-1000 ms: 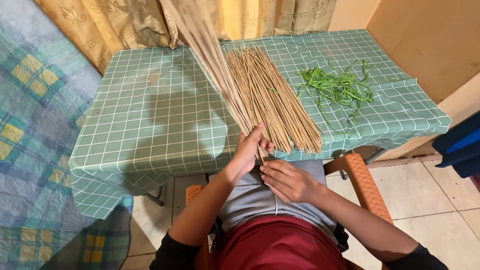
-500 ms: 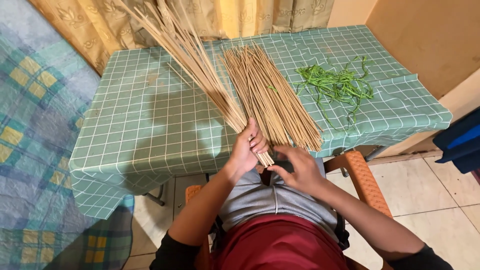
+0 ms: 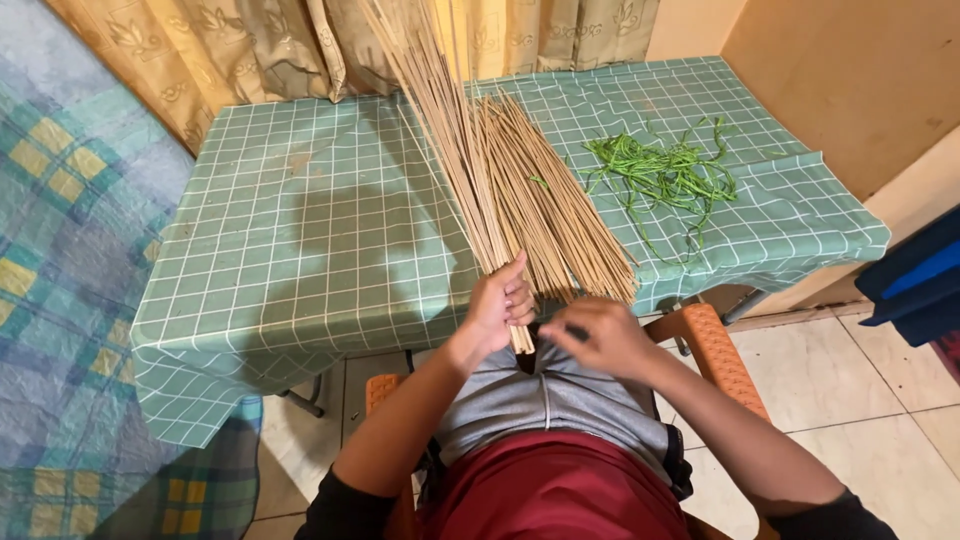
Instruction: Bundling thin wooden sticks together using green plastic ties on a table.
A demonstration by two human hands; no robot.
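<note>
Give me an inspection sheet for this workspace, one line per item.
Surface: table under green checked cloth, wrinkled at the edges.
Job's things: held bundle of thin sticks, raised; loose sticks lying on the cloth.
Clutter: green leaf strips, piled at the right.
Grippers: left hand closed around the bundle's lower end; right hand beside it, grip unclear.
Cables: nothing seen.
Surroundings: curtain, checked blanket, orange chair, tiled floor.

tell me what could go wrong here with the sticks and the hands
1. The left hand grips the raised bundle only near its lower end; the long upper part leans toward the curtain and could fan out or slip.
2. The loose sticks lie with their ends over the table edge, so a nudge might drop some.
3. The right hand works close to the stick ends and could be poked.
</note>
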